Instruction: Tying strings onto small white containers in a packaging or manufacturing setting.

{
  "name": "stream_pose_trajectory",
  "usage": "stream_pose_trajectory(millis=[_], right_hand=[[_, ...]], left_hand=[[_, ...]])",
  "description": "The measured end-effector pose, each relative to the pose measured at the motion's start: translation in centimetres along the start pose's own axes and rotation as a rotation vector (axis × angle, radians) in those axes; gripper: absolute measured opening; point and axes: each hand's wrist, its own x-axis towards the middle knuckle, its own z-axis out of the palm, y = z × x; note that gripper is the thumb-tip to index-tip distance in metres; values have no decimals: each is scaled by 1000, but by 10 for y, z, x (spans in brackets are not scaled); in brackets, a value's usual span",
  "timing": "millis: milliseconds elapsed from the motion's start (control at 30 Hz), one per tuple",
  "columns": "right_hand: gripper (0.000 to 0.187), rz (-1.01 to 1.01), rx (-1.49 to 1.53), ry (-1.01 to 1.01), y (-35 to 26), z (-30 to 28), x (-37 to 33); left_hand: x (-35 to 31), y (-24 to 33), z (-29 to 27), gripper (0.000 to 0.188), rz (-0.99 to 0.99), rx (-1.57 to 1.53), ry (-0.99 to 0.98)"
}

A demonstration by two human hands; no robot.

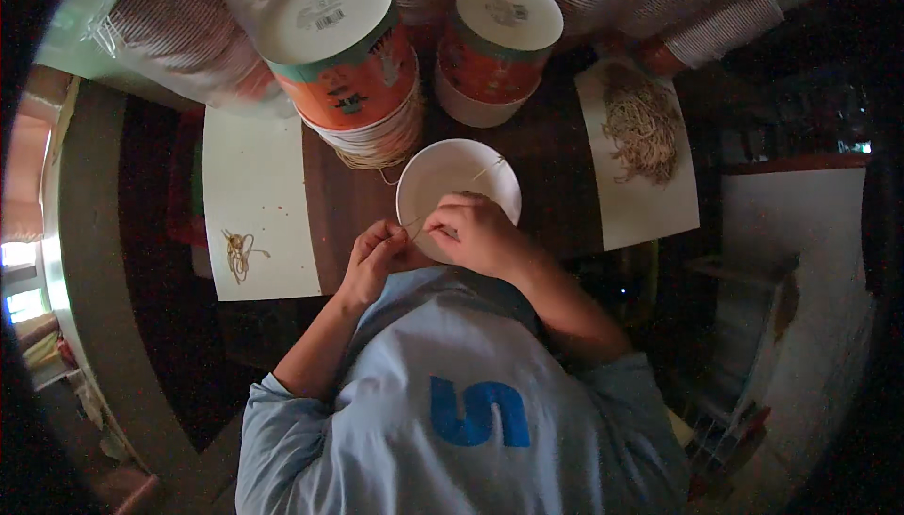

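Over the near rim of a white bowl (411, 181), my two hands work close together on a thin tan strand (488, 168). My left hand (377, 256) pinches it between thumb and fingers at the bowl's near left. To its right, my right hand (476, 237) is closed on the same strand, and an end sticks out above it across the bowl's inside. The strand looks like string, though its exact kind is too fine to tell. My fingers hide part of the strand and of the bowl.
Behind the bowl stand two upturned orange paper tubs (344, 91) (499, 63), the left one with pale cord at its base. A tangled pile of tan strands (643, 129) lies on a right-hand white sheet (621, 214). A small bundle (238, 256) rests on another sheet (254, 176). Wrapped cup stacks (193, 35) line the back.
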Motion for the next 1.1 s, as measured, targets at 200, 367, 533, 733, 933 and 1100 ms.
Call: stream_pose_trajectory(millis=[200, 367, 533, 733, 933, 1100], right_hand=[[14, -194, -59, 138, 10, 20, 3], [11, -126, -104, 112, 2, 24, -3], [7, 58, 9, 174, -22, 30, -18], [6, 142, 67, 184, -31, 37, -24], [10, 92, -78, 261, -25, 43, -28], [12, 95, -269, 403, -19, 27, -31]], left_hand=[[0, 0, -3, 11, 4, 20, -64], [-4, 0, -5, 4, 118, 70, -73], [-17, 5, 1, 14, 204, 611, 121], [-19, 10, 3, 18, 730, 1204, 225], [-10, -17, 5, 15, 408, 536, 257], [4, -13, 25, 8, 255, 241, 185]])
